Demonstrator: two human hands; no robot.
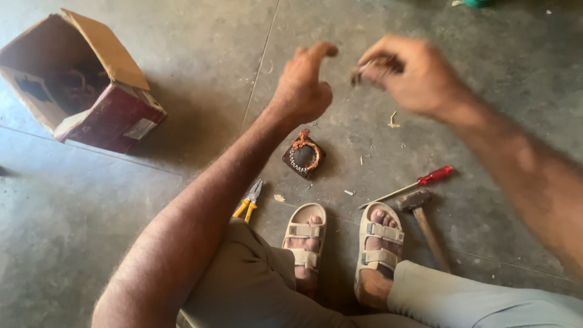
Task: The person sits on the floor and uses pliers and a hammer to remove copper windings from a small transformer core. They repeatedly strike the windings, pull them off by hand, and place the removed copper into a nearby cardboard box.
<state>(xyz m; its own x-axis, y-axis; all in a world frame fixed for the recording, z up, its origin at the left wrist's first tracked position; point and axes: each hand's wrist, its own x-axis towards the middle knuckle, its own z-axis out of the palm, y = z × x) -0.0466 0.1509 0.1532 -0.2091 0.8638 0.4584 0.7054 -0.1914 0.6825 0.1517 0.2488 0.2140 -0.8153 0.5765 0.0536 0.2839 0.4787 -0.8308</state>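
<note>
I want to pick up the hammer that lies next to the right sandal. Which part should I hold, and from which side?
Probably the wooden handle of the hammer, near its lower end, coming from above on the right side. The handle lies flat and bare there, while the metal head sits close to the screwdriver and the right sandal, leaving less room for fingers.

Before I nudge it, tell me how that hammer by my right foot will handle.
The hammer lies flat on the floor beside the red-handled screwdriver. Its dark metal head probably makes it head-heavy, so a push on the wooden handle would likely pivot it. It looks stiff and unlikely to roll.
</note>
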